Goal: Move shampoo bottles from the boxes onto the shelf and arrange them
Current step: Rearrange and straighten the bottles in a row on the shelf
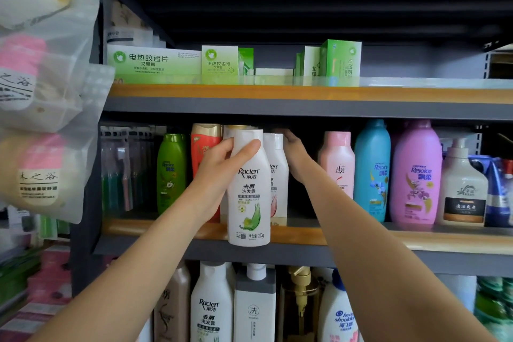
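Single head-worn view, facing forward, level with and close to the middle shelf (361, 233)

On the middle shelf (361, 236) a dark gap opens between the white bottle standing at the front (274, 175) and the pink bottle (337, 164); the right hand (294, 153) reaches into it. Left of that, the red bottle (204, 153) and green bottle (171, 172) stand close together. The upper shelf board (305, 108) hangs low over the caps.
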